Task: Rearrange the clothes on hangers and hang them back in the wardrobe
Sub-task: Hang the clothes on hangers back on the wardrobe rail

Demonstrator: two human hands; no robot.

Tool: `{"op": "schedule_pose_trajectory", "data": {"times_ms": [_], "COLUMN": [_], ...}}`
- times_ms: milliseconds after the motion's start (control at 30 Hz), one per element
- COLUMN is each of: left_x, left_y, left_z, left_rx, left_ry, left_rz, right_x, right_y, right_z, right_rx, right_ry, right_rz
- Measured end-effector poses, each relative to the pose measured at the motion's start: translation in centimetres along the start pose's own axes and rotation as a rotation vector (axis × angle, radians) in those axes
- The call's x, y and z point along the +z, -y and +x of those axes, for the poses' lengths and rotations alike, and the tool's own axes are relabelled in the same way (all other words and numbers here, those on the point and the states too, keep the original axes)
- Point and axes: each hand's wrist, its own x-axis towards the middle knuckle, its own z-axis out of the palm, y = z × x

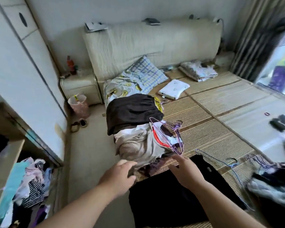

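my left hand [120,175] grips the beige cloth [138,145]; my right hand [186,170] hovers open beside the hangers [175,145].

Just beyond the left hand [120,175] a beige garment [138,147], a dark brown garment [132,111] farther off — purple wire hangers [178,148] past the right hand [186,171], black cloth [179,208] beneath it.

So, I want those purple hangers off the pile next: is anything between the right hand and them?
Nothing visible does. The right hand is open, fingertips just short of the purple wire hangers, which lie uncovered on top of the beige garment.
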Motion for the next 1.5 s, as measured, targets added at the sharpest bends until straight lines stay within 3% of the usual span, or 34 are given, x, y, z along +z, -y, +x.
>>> {"op": "schedule_pose_trajectory", "data": {"times_ms": [433, 667, 900, 1167, 1267, 1367, 1500], "left_x": [-3.1, -0.3, 7.1, 21.3, 27.7, 32.7, 38.2], "left_y": [-1.9, -4.6, -10.0, -15.7, -15.6, -15.8, -17.0], "left_z": [24.4, 29.7, 30.5, 34.0, 35.4, 37.5, 40.7], "left_rx": [0.442, 0.622, 0.754, 0.791, 0.784, 0.846, 0.922], "left_ry": [0.295, 0.470, 0.617, 0.673, 0.716, 0.672, 0.645], "left_rz": [0.137, 0.197, 0.284, 0.351, 0.436, 0.550, 0.685], "right_x": [0.2, 1.7, 2.0, 4.9, 8.0, 10.4, 12.4], "right_y": [-3.0, -4.1, -11.6, -27.5, -34.5, -39.9, -44.8], "right_z": [9.3, 9.4, 7.3, 9.8, 11.8, 14.0, 16.4], "right_rx": [0.488, 0.698, 0.877, 1.000, 1.037, 1.079, 1.067], "right_ry": [-0.182, -0.253, -0.302, -0.258, -0.177, -0.207, -0.157], "right_rz": [0.130, 0.292, 0.393, 0.403, 0.347, 0.272, 0.049]}}
